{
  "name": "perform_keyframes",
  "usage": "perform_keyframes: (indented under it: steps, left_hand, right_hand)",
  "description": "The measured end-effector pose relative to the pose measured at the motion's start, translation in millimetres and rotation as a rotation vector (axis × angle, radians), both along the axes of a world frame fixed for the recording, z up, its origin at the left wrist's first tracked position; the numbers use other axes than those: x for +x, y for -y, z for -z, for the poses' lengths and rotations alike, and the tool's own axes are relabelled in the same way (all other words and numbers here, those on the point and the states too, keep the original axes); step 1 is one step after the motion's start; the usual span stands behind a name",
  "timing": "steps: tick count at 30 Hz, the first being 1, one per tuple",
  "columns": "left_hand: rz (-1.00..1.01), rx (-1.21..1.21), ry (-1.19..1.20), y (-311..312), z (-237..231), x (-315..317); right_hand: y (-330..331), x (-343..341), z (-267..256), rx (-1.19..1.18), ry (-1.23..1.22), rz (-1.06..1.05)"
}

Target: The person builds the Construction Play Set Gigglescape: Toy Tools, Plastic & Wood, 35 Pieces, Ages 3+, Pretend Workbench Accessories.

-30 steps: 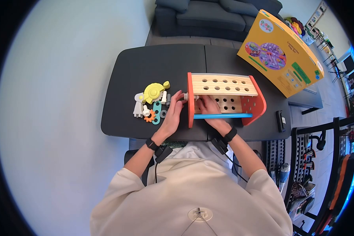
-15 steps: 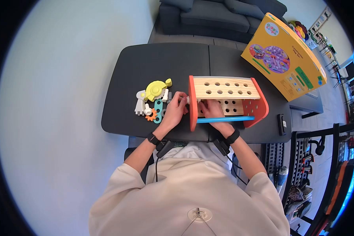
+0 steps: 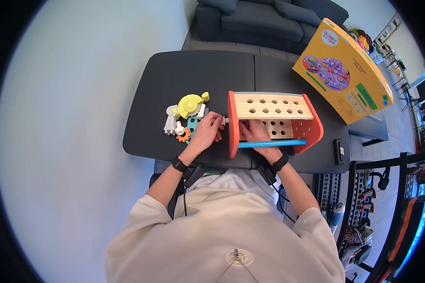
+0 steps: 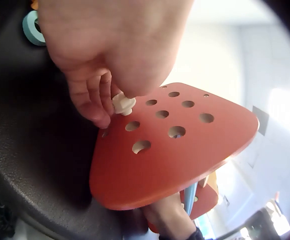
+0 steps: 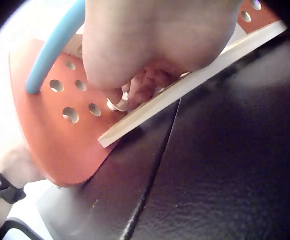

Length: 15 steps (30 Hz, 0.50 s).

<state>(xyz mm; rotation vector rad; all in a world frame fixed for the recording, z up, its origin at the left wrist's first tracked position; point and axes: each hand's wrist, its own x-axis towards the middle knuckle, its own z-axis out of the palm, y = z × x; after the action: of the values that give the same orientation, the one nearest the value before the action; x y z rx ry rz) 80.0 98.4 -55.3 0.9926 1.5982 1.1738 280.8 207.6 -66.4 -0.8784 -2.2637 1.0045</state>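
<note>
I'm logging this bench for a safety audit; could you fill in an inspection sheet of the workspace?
Surface: dark table, a seam running across it.
Job's things: toy bench with red end panels; white bolt at its left panel, depth of insertion hidden.
Clutter: yellow saw, orange gear and other toy parts left of the bench; black item near the right edge.
Left hand: pinches the bolt.
Right hand: inside the bench, fingers curled on a pale ring, partly hidden.
Cables: black cable at each wrist.
Surroundings: sofa beyond; yellow box at far right.
</note>
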Motion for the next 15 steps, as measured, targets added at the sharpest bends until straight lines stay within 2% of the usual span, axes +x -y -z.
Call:
perform_keyframes:
  steps: [3, 5, 9, 12, 14, 15]
  left_hand:
    - [-0.012, -0.004, -0.034, 3.1, -10.0, -0.9]
    - [-0.003, 0.037, -0.057, 7.3, -15.5, -1.4]
    - [-0.027, 0.084, -0.102, 13.3, -22.2, 5.5]
    - [-0.053, 0.112, -0.041, 12.3, -20.7, 4.7]
    - [-0.131, 0.076, -0.050, 12.7, -26.9, 6.5]
    - [-0.130, 0.076, -0.050, 13.2, -30.6, 5.6]
  right_hand:
    - [2.3, -1.0, -5.5, 0.005, 0.082, 0.009]
    - [3.0, -3.6, -3.4, 0.017, -0.046, -0.019]
    - [5.2, -4.0, -10.9, -0.076, 0.040, -0.003]
    - [2.9, -4.9, -3.1, -0.007, -0.059, 0.000]
    - [1.3, -1.9, -7.9, -0.052, 0.097, -0.010]
    - [0.8, -1.5, -7.0, -0.052, 0.097, -0.009]
